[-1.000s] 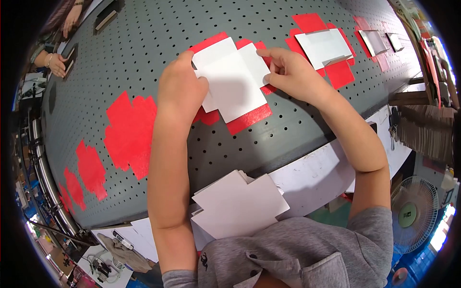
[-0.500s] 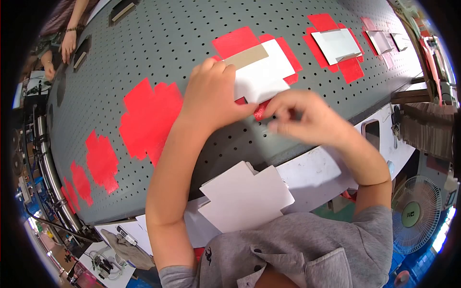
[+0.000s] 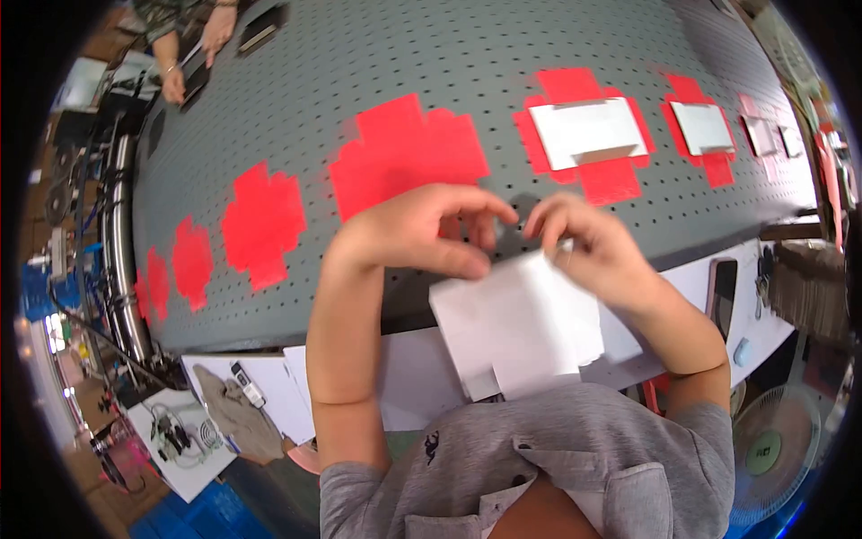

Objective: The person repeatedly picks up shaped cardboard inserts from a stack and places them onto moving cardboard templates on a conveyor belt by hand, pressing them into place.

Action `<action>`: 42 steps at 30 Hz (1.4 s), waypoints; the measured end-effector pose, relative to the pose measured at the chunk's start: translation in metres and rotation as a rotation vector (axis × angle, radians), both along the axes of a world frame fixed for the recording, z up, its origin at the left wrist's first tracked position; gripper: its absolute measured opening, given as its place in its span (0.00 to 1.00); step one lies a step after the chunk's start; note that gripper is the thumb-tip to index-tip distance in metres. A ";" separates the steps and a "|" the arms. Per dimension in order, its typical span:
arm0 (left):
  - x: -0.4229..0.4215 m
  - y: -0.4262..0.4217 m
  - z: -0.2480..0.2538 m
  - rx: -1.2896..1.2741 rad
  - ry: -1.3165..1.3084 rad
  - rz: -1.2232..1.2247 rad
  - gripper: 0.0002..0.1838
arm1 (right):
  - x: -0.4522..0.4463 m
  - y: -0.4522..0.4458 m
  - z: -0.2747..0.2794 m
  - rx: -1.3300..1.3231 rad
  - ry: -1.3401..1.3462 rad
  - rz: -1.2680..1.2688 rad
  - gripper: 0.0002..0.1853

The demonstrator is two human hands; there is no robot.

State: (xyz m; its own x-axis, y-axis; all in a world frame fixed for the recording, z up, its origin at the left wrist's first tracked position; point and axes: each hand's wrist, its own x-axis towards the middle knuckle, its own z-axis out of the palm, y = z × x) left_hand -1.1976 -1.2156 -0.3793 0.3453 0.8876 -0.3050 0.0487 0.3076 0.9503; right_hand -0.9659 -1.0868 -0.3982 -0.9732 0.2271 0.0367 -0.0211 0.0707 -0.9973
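A stack of white cut-out card blanks [image 3: 503, 328] lies in front of me at the belt's near edge, its top sheet smeared by motion. My right hand [image 3: 588, 251] pinches the far edge of the top blank. Over the left far corner hovers my left hand [image 3: 426, 229], fingers apart and curved, the thumb close to the card. Just beyond it lies a bare red cross-shaped sheet [image 3: 409, 148] on the grey perforated belt. To its right, a white board [image 3: 588, 133] rests on another red sheet [image 3: 612, 184], with a fold strip standing along its near edge.
More red sheets [image 3: 262, 225] lie in a row to the left. Further right sits another red sheet with a white board [image 3: 702, 128]. A phone [image 3: 721, 287] and a brown stack [image 3: 813, 292] are at right. A co-worker's hands [image 3: 218, 31] work at the far left.
Both hands have left the white board on the red sheet and come back to the card stack. That board and the red sheets now appear further right in view.
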 end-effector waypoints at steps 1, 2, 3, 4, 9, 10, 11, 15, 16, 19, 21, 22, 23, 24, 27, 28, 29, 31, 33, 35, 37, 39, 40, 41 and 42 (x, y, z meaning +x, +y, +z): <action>-0.005 -0.013 0.000 0.027 -0.012 0.133 0.27 | -0.013 0.001 -0.013 -0.243 0.011 -0.123 0.12; -0.008 -0.023 -0.001 0.059 -0.024 0.263 0.26 | -0.027 0.005 -0.013 -0.443 -0.071 -0.209 0.08; -0.010 -0.021 -0.006 0.017 0.034 0.508 0.23 | -0.040 0.013 -0.018 -0.470 -0.112 -0.283 0.08; -0.018 -0.017 -0.012 -0.009 0.143 0.712 0.21 | -0.053 0.017 -0.021 -0.496 -0.162 -0.360 0.08; -0.039 -0.011 -0.043 0.046 1.155 0.911 0.23 | -0.084 0.015 -0.036 0.050 -0.369 -0.055 0.17; -0.036 -0.006 -0.041 0.050 1.153 0.912 0.23 | -0.085 0.016 -0.035 0.248 -0.389 -0.070 0.17; -0.033 -0.001 -0.038 0.035 1.145 0.890 0.24 | -0.086 0.017 -0.036 0.246 -0.397 -0.072 0.17; -0.034 0.007 -0.042 0.036 1.155 0.830 0.27 | -0.087 0.018 -0.041 0.294 -0.413 -0.139 0.16; -0.035 0.009 -0.043 0.037 1.148 0.826 0.27 | -0.087 0.019 -0.041 0.303 -0.421 -0.142 0.17; -0.034 0.015 -0.048 0.033 1.113 0.805 0.29 | -0.083 0.023 -0.044 0.306 -0.428 -0.170 0.17; -0.034 0.014 -0.047 0.091 1.145 0.779 0.29 | -0.084 0.023 -0.047 0.315 -0.431 -0.179 0.17; -0.034 0.015 -0.048 0.092 1.142 0.772 0.29 | -0.083 0.024 -0.049 0.324 -0.430 -0.184 0.17; -0.034 0.016 -0.048 0.088 1.150 0.761 0.28 | -0.082 0.025 -0.050 0.321 -0.435 -0.190 0.17; -0.033 0.018 -0.049 0.085 1.159 0.750 0.28 | -0.081 0.027 -0.049 0.322 -0.445 -0.192 0.18; -0.034 0.023 -0.044 -0.052 1.132 0.706 0.31 | -0.079 0.028 -0.049 0.341 -0.458 -0.195 0.18; -0.033 0.024 -0.044 -0.053 1.127 0.696 0.31 | -0.078 0.029 -0.050 0.365 -0.450 -0.193 0.18; -0.032 0.026 -0.044 -0.070 1.123 0.695 0.31 | -0.077 0.030 -0.050 0.362 -0.456 -0.198 0.18; -0.029 0.030 -0.048 -0.088 1.117 0.684 0.31 | -0.074 0.033 -0.053 0.365 -0.441 -0.200 0.18; -0.028 0.030 -0.054 0.026 1.171 0.693 0.24 | -0.072 0.034 -0.054 0.378 -0.451 -0.204 0.18; -0.026 0.035 -0.056 0.016 1.169 0.671 0.23 | -0.068 0.038 -0.055 0.390 -0.460 -0.206 0.18; -0.025 0.036 -0.059 0.006 1.165 0.649 0.22 | -0.067 0.038 -0.055 0.365 -0.476 -0.213 0.18; -0.022 0.039 -0.063 0.078 1.207 0.661 0.20 | -0.064 0.041 -0.057 0.365 -0.471 -0.223 0.18; -0.019 0.040 -0.063 0.079 1.206 0.655 0.20 | -0.062 0.043 -0.059 0.370 -0.461 -0.230 0.18; -0.015 0.040 -0.062 0.091 1.235 0.650 0.18 | -0.062 0.042 -0.059 0.365 -0.463 -0.233 0.18; -0.012 0.040 -0.061 0.106 1.266 0.645 0.16 | -0.060 0.043 -0.059 0.380 -0.457 -0.239 0.17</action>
